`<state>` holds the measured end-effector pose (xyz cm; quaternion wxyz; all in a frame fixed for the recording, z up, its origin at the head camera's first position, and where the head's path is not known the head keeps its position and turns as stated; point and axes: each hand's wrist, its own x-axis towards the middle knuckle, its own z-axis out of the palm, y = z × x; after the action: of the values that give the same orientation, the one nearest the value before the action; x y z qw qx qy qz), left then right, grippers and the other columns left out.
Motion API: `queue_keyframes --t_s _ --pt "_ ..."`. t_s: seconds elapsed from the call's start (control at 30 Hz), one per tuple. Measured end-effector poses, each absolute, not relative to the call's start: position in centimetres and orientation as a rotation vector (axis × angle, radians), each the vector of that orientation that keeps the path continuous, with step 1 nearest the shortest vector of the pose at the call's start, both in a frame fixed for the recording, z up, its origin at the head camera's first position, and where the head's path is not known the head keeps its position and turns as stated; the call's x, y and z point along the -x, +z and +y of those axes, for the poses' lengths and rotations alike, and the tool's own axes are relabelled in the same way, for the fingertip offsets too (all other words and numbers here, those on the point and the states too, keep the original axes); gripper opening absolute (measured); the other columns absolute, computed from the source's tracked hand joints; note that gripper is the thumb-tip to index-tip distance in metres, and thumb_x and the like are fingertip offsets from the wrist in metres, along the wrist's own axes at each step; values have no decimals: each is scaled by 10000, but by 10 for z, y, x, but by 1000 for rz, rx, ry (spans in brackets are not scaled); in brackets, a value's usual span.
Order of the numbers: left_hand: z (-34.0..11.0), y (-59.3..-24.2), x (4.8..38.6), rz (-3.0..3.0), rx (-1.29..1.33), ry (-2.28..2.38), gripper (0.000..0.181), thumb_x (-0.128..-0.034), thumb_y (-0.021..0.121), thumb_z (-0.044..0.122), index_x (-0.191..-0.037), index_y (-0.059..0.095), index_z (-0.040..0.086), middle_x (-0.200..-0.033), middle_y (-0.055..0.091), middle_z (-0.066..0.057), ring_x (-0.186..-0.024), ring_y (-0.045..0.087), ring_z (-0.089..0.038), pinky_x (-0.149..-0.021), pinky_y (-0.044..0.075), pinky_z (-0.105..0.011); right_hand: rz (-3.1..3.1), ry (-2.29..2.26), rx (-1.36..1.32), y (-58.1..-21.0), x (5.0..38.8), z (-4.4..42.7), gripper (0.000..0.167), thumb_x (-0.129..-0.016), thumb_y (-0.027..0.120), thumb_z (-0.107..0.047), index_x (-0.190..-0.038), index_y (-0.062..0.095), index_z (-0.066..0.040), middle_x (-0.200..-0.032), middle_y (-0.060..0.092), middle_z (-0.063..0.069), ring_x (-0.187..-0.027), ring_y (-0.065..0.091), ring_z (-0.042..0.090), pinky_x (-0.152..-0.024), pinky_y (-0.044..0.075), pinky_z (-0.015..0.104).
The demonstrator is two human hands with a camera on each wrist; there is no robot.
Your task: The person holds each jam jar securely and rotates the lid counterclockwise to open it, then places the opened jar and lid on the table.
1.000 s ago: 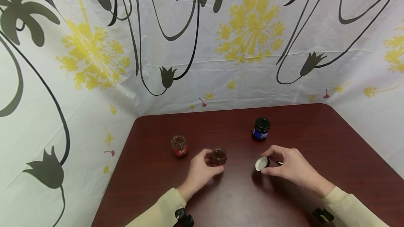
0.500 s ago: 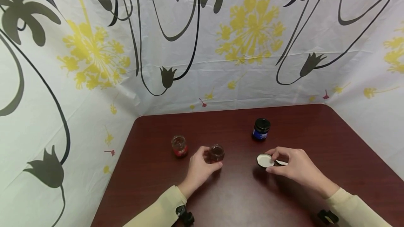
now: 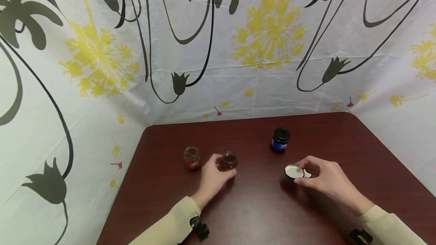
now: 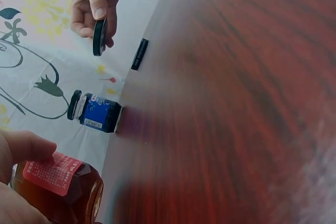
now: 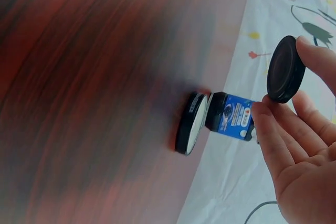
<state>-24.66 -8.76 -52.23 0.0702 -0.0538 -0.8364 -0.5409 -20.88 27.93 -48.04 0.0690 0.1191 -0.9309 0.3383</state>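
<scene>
My left hand (image 3: 212, 179) grips an open glass jar (image 3: 229, 160) with amber contents and a red label (image 4: 52, 173); whether its base touches the table is unclear. Between thumb and fingers, my right hand (image 3: 327, 177) pinches a black lid (image 5: 286, 69), its white inside turned upward in the head view. Below that hand, a second black lid (image 5: 190, 123) lies on the table with its white inside up, partly hidden by the fingers in the head view. Left of my left hand stands another open, red-labelled jar (image 3: 192, 158).
A dark jar with a blue label (image 3: 281, 140) and its black lid on stands toward the back right of the dark red-brown table (image 3: 245, 207). A white flower-patterned cloth (image 3: 218, 56) hangs behind and beside the table.
My right hand has moved rightward with the lid, tilting its white inside from sideways to upward. My left hand and its jar have shifted a little left and away.
</scene>
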Motion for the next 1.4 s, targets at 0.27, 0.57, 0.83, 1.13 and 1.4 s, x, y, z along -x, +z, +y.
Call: queue_keyframes --t_s 0.27,0.57,0.83,1.13,1.4 --pt "-90 -522 251 -2498 138 -1592 531 -741 899 264 -1169 613 133 -1043 720 -8 -962 685 -136 -823 546 -368 -2803 980 -316 -481 210 289 354 -746 863 -500 -982 673 -318 -1048 712 -144 -947 702 54 -756 566 310" --pt "-91 -524 256 -2476 112 -1597 522 -745 899 230 -1170 611 135 -1041 725 -7 -974 692 -138 -826 549 -372 -2805 919 -274 -483 211 302 327 -767 832 -534 -969 673 -332 -1099 706 -124 -947 702 56 -730 519 211" --pt "-94 -525 258 -2468 88 -1592 540 -766 884 254 -1210 599 142 -1065 723 -10 -981 689 -147 -812 551 -386 -2790 853 -252 -486 212 311 320 -774 827 -536 -968 674 -332 -1090 710 -119 -927 697 86 -727 486 197" --pt "-96 -529 262 -2447 59 -1570 572 -760 880 249 -1237 598 111 -1064 710 -42 -930 687 -141 -781 541 -377 -2781 783 -246 -488 212 319 329 -792 809 -548 -997 672 -329 -1036 713 -125 -943 682 177 -724 459 237" --pt "-96 -532 265 -2426 30 -1558 570 -749 891 257 -1221 606 116 -1064 703 -26 -954 680 -156 -820 531 -408 -2780 761 -215 -493 212 326 340 -784 823 -534 -989 672 -308 -1047 720 -90 -933 692 217 -688 462 261"
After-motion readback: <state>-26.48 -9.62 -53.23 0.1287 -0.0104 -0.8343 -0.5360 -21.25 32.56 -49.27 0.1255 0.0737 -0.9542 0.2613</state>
